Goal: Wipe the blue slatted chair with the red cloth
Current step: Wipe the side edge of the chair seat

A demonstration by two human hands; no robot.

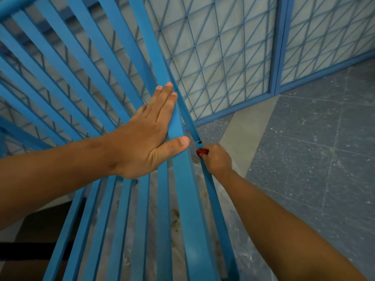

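The blue slatted chair (85,63) fills the left and middle of the head view, its long slats running from upper left down to the bottom. My left hand (148,134) lies flat on the slats with straight fingers, the thumb across the outermost slat. My right hand (217,159) is just beyond the chair's right edge rail and grips the red cloth (202,152). Only a small bunch of the cloth shows past my fingers, pressed against the thin side rail.
A blue metal lattice fence (219,57) with a thick post (281,47) stands behind the chair. Grey speckled floor tiles (314,149) lie to the right. Stained pale floor (175,218) shows through the slats below.
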